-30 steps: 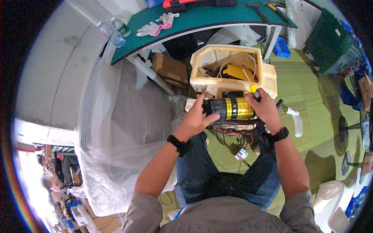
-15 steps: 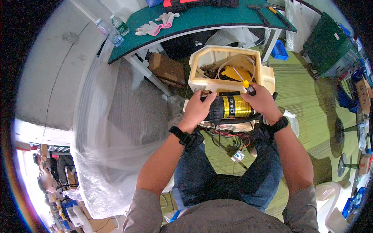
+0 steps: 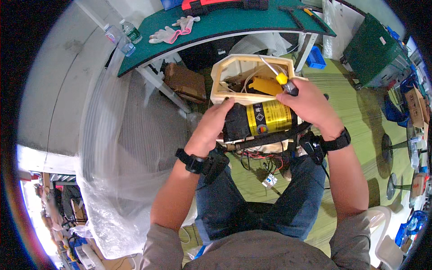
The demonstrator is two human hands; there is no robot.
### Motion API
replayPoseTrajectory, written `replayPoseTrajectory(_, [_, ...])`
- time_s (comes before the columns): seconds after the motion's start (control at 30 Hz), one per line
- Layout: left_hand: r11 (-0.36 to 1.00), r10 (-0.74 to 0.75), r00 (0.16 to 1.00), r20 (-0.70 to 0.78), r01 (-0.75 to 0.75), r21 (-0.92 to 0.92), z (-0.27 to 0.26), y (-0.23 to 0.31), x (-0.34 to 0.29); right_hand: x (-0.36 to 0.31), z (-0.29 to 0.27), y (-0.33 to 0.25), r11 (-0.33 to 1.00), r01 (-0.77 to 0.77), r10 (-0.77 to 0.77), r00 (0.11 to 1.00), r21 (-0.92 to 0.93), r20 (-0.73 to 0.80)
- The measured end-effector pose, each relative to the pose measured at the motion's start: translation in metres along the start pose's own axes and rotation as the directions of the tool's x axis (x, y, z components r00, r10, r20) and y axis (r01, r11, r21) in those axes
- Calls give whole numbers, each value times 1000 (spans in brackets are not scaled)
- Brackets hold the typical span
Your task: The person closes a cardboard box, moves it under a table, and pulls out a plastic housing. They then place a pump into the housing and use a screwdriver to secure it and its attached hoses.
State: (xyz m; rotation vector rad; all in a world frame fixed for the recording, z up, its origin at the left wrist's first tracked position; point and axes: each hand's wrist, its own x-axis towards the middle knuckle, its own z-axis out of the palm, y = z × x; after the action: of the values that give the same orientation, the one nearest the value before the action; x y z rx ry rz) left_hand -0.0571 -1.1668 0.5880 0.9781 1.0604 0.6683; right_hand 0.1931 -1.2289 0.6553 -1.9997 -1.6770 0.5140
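Observation:
A black cylindrical unit [image 3: 238, 122] with a yellow label, likely a pump or motor, is held between my two hands in front of the tank. My left hand [image 3: 209, 125] grips its left end, thumb on top and the other fingers mostly hidden. At its right end, my right hand [image 3: 311, 104] holds the unit along with a screwdriver [image 3: 282, 79]. The screwdriver has a yellow and dark handle, and its shaft points up and left over the cream plastic tank [image 3: 219, 76]. Inside the open tank lie a yellow piece [image 3: 265, 85] and a pale tube. A black hose runs along the unit's lower side.
Red and black wires [image 3: 270, 163] hang below the unit, near a small white and blue part [image 3: 269, 181]. Beyond stands a green-topped table [image 3: 225, 28] with gloves [image 3: 175, 30], bottles and tools. Plastic-wrapped material [image 3: 135, 135] fills the left side.
Both hands have lifted the cylindrical unit closer to me, so it looks larger and tilts, left end lower. The screwdriver has swung with my right hand. The whole view has shifted slightly.

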Motion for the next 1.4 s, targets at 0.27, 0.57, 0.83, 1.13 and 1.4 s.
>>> replayPoseTrajectory(0.27, [927, -107, 994, -11, 104, 359, 8, -34, -3, -12, 60, 61, 926, -292, 216, 929, 238, 299])
replayPoseTrajectory(0.57, [632, 585, 805, 101, -530, 565, 7, -57, 14, -7, 80, 73, 890, -304, 267, 952, 340, 152])
replayPoseTrajectory(0.83, [496, 477, 787, 390, -608, 620, 0, -62, -4, -11, 85, 97, 902, -176, 205, 978, 393, -32])
replayPoseTrajectory(1.13, [535, 534, 767, 356, -632, 561, -5, -77, -12, -142, 26, 68, 579, -318, 504, 863, 751, -23])
replayPoseTrajectory(1.4, [547, 567, 740, 361, -666, 506, -3, -78, -10, -230, 72, 43, 830, -237, 282, 959, 504, -14])
